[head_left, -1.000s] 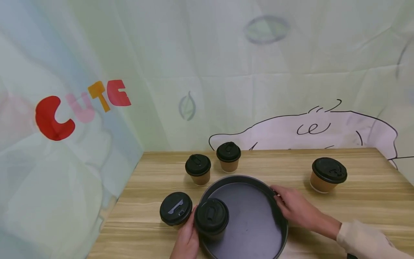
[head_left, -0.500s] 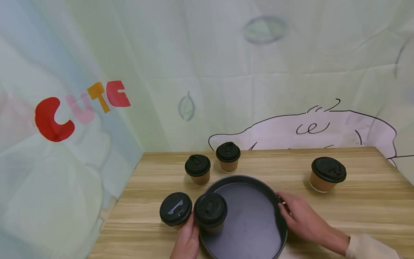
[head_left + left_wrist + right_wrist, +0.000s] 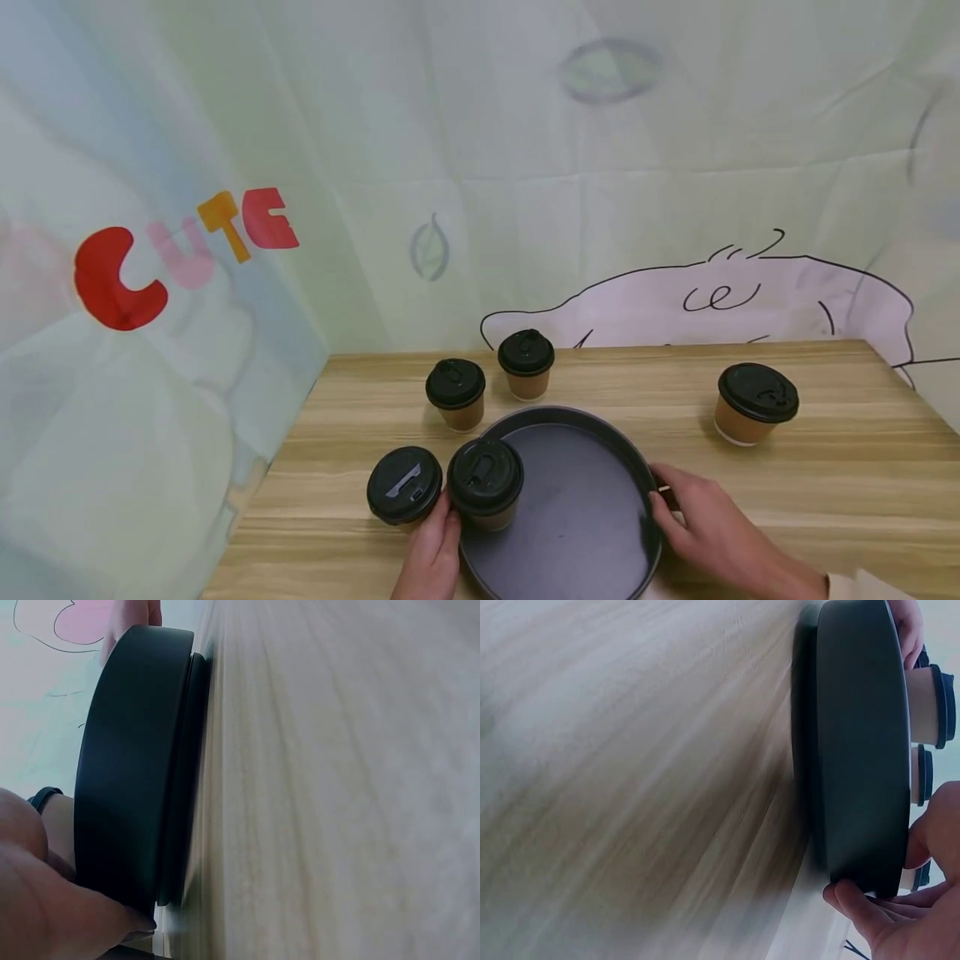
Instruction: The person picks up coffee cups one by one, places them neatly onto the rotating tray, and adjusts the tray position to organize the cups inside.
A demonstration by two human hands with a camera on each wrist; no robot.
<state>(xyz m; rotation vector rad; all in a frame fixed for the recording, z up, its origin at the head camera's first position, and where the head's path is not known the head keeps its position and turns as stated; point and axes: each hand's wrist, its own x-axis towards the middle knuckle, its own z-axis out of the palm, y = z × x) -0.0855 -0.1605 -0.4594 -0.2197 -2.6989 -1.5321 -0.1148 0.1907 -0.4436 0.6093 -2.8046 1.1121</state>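
Observation:
A round dark grey baking pan (image 3: 581, 508) lies low over the table between both hands. Inside it, by the left rim, stands a brown paper cup (image 3: 486, 482) with a black lid. My left hand (image 3: 429, 554) grips the pan's left edge, close beside that cup; in the left wrist view its fingers curl at the pan's side wall (image 3: 124, 765). On the right rim, my right hand (image 3: 708, 525) holds the pan with thumb above and fingers against the outer wall (image 3: 862, 742). The pan's near edge is cut off in the head view.
A lidded cup (image 3: 405, 483) stands just left of the pan, touching distance from the left hand. Two more cups, one (image 3: 455, 393) nearer and one (image 3: 527, 362) farther, stand behind the pan. Another cup (image 3: 756, 402) is at right on the wooden table (image 3: 315, 500). A printed curtain (image 3: 390, 125) hangs behind.
The pan has turned clockwise: the cup in it has shifted away along the left side, while my right hand has moved nearer and slightly right with the right rim.

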